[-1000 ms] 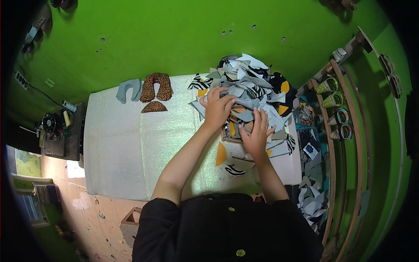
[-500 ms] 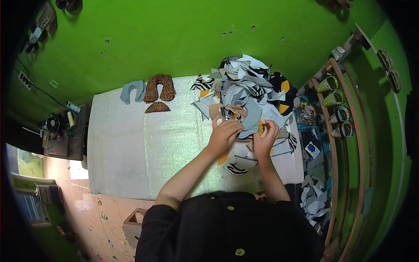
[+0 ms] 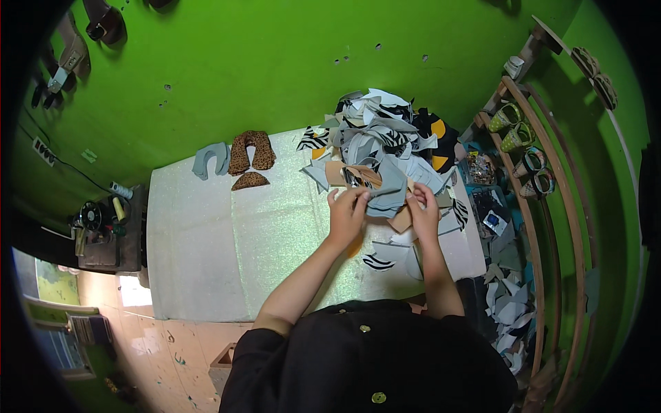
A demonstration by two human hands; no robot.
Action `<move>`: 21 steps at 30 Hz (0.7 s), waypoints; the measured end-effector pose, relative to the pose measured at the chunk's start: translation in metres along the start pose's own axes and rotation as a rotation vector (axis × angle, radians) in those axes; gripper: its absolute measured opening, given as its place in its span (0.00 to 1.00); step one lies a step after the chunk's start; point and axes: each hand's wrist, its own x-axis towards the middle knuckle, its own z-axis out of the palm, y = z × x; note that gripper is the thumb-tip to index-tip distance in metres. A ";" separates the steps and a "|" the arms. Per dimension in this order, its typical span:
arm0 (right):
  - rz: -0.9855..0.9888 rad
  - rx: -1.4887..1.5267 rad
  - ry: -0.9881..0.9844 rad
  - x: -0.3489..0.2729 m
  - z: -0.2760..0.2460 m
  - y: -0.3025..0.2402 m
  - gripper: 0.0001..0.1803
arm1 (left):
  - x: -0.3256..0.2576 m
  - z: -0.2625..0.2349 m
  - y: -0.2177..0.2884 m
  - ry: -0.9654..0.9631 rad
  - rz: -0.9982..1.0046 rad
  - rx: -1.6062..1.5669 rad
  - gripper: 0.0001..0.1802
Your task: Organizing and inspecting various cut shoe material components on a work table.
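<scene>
A tall heap of cut material scraps (image 3: 375, 134) in grey, white, zebra print, orange and tan sits at the back right of the table. At its near edge, my left hand (image 3: 348, 213) pinches the edge of a grey curved piece (image 3: 387, 194) between thumb and fingers. My right hand (image 3: 423, 210) is closed at the right side of this piece, beside tan scraps (image 3: 401, 219); what its fingertips hold is too small to make out. Left on the table lie a grey U-shaped stack (image 3: 210, 160), a leopard-print U-shaped stack (image 3: 252, 151) and a leopard-print half-moon stack (image 3: 250, 181).
Loose zebra and grey scraps (image 3: 380, 256) lie between my forearms. A wooden rack (image 3: 533, 144) with shoes stands at the right, beside more scraps (image 3: 509, 303) down low. A sewing machine (image 3: 93, 217) is at the far left. Behind the table rises a green wall (image 3: 275, 62).
The grey piece has come nearer and slightly left between my hands, with tan scraps now showing below it. My left hand has shifted a little left and down. The view has tilted slightly.
</scene>
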 end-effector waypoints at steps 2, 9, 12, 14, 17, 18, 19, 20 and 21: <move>-0.162 -0.281 0.038 -0.007 0.001 -0.014 0.29 | 0.014 -0.003 0.003 0.054 -0.008 0.047 0.09; -0.298 -0.350 0.134 0.002 0.028 -0.032 0.31 | 0.059 0.008 0.045 -0.097 0.176 -0.019 0.09; -0.262 -0.354 0.057 0.028 0.017 -0.053 0.20 | 0.065 0.000 0.070 -0.112 0.252 -0.093 0.10; -0.162 -0.161 -0.052 0.039 0.012 -0.070 0.09 | 0.066 -0.006 0.071 -0.162 0.279 -0.152 0.11; -0.175 0.453 -0.103 0.039 0.006 -0.095 0.06 | 0.063 -0.013 0.060 -0.200 0.243 -0.295 0.14; -0.263 0.552 -0.173 0.044 0.000 -0.092 0.08 | 0.062 -0.016 0.060 -0.104 0.230 -0.384 0.16; -0.267 0.552 -0.176 0.039 -0.003 -0.093 0.08 | 0.060 -0.020 0.060 -0.008 0.217 -0.472 0.17; -0.219 0.625 -0.247 0.031 -0.007 -0.099 0.09 | 0.062 -0.029 0.059 0.027 0.276 -0.320 0.20; -0.170 0.698 -0.317 0.026 -0.009 -0.101 0.10 | 0.060 -0.036 0.060 0.029 0.269 -0.319 0.20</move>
